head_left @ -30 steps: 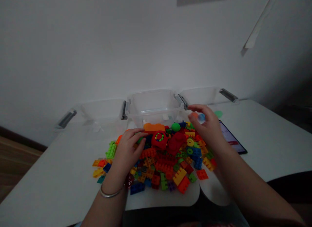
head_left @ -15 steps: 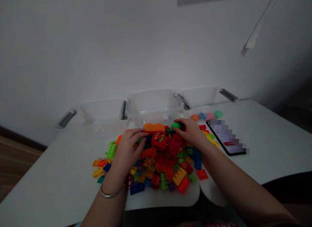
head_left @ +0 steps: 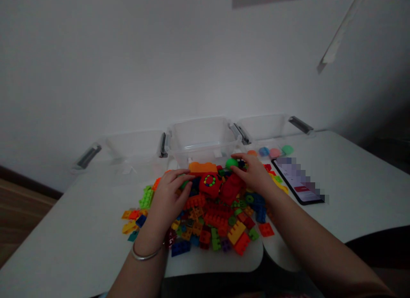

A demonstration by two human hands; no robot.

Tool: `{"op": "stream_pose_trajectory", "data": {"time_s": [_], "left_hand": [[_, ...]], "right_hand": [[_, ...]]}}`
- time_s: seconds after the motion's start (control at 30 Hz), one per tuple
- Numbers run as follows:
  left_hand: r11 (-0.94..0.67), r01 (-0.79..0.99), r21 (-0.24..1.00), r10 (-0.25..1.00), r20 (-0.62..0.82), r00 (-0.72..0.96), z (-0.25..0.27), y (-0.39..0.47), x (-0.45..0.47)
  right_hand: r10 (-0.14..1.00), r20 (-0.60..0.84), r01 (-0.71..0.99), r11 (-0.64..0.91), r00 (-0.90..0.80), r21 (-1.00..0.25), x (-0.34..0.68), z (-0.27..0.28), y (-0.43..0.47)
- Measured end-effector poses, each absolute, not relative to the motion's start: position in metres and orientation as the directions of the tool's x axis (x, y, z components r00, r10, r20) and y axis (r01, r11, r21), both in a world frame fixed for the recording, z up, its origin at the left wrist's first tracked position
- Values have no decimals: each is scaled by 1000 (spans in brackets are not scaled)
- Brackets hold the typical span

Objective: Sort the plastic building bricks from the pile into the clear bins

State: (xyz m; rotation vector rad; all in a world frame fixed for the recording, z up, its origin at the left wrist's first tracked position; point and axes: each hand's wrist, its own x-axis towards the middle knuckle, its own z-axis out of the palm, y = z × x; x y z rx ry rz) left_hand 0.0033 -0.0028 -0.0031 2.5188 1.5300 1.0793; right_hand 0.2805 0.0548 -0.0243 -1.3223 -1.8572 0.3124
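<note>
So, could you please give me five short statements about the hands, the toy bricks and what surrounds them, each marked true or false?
1. The right hand has its thumb and forefinger at a green ball. True.
2. The smartphone lies to the left of the pile of toy bricks. False: the smartphone lies to the right of it.
3. The silver bangle is on the right wrist. False: the silver bangle is on the left wrist.
4. Three clear plastic bins stand beyond the pile. True.
5. The left hand is at the left part of the pile. True.

The left fingers partly hide a green piece
</note>
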Motion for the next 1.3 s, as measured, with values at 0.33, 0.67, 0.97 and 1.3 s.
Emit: {"op": "stream_pose_trajectory", "data": {"time_s": [0.33,0.67,0.97,1.3], "left_hand": [[-514,783,350,789,552,271,-4,-3,4],[-511,786,348,786,559,263,-8,-1,3],[-513,791,335,785,556,273,-7,-1,2],[-533,779,330,771,568,288,-7,-2,2]], "right_hand": [[647,731,596,504,219,-625,322,-3,57],[530,781,663,457,332,-592,364,3,81],[696,680,841,207,232,-499,362,5,95],[735,643,897,111,216,-428,361,5,95]]}}
